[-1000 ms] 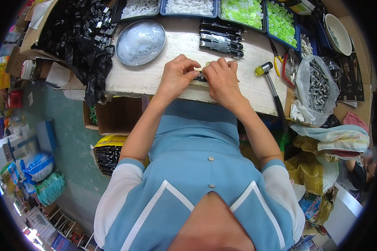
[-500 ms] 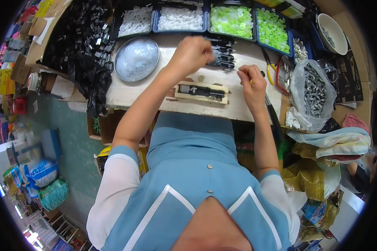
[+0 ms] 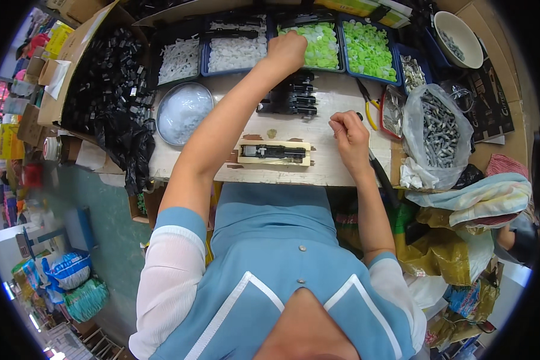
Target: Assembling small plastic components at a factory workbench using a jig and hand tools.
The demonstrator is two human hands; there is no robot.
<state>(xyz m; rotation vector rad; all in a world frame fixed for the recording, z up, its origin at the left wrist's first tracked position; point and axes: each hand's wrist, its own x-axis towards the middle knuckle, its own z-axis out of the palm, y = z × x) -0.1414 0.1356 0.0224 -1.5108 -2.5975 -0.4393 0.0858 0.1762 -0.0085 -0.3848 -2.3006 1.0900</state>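
Note:
My left hand (image 3: 287, 51) reaches to the far side of the bench, fingers curled down at the left edge of a tray of light green plastic pieces (image 3: 323, 48). Its fingertips are hidden, so what they hold cannot be seen. Above the bench on the right, my right hand (image 3: 350, 133) is closed with thumb and fingers together; anything in it is too small to make out. Between my arms a cream-coloured fixture (image 3: 306, 162) lies near the front edge with a long black part (image 3: 276, 151) set in it. Several black assemblies (image 3: 300, 101) lie in a row beyond it.
Trays of white pieces (image 3: 237, 51) and more green pieces (image 3: 369, 51) line the back. A round metal dish (image 3: 185, 114) and a box of black parts (image 3: 111, 78) stand left. Yellow-handled pliers (image 3: 371, 114) and a bag of metal parts (image 3: 441, 129) are at right.
My left hand has moved farther away, from above the black assemblies to the green tray. My right hand remains closed in nearly the same place. The whole view has shifted slightly.

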